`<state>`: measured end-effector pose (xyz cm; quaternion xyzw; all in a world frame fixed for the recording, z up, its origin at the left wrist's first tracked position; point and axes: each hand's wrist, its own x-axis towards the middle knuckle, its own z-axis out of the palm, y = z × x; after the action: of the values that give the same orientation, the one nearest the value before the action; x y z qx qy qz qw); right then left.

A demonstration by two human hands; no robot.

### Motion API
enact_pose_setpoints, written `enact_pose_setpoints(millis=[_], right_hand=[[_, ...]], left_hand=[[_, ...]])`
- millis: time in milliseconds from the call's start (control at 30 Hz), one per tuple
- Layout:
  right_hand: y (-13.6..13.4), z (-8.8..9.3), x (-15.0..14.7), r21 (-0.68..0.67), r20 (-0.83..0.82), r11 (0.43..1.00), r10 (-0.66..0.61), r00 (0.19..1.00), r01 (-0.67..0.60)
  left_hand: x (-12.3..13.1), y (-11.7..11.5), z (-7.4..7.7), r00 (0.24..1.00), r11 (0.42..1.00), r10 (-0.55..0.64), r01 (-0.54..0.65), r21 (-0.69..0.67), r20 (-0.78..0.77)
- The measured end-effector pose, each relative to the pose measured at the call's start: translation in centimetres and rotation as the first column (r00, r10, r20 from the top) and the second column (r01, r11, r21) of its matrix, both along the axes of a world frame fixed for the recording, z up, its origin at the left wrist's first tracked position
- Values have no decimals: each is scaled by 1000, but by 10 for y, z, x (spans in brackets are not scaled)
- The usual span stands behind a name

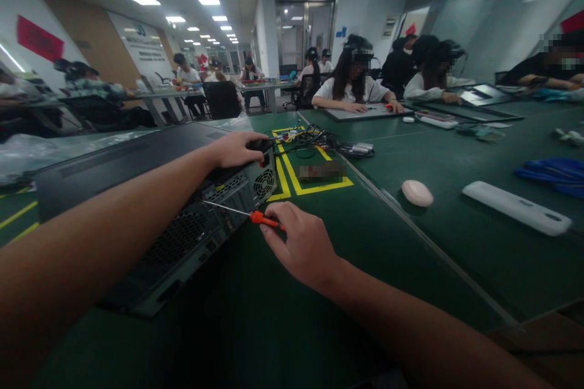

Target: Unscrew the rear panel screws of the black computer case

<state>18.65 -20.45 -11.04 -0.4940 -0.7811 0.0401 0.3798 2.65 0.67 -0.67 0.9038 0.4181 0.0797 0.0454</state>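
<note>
A black desktop computer case [137, 158] lies on its side on the green table [365, 255], rear panel with fan grille toward me. My left hand [239, 149] rests closed on the case's top far corner, gripping its edge. My right hand [301, 243] is closed on an orange-handled screwdriver [255, 216]. Its thin metal shaft points left and its tip touches the rear panel of the case.
A yellow taped rectangle [314, 185] and a tangle of cables [319, 137] lie beyond the case. A pink mouse [417, 192], a white keyboard [517, 208] and blue cloth [552, 171] sit to the right. Other people work at tables behind.
</note>
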Motion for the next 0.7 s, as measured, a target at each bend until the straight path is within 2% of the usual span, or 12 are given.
enact_pose_setpoints(millis=[700], right_hand=[[-1,-1,-1,13,5,1000,-5,1000,5]], left_hand=[[0,-1,-1,1000,1000,-17,17,4,6]])
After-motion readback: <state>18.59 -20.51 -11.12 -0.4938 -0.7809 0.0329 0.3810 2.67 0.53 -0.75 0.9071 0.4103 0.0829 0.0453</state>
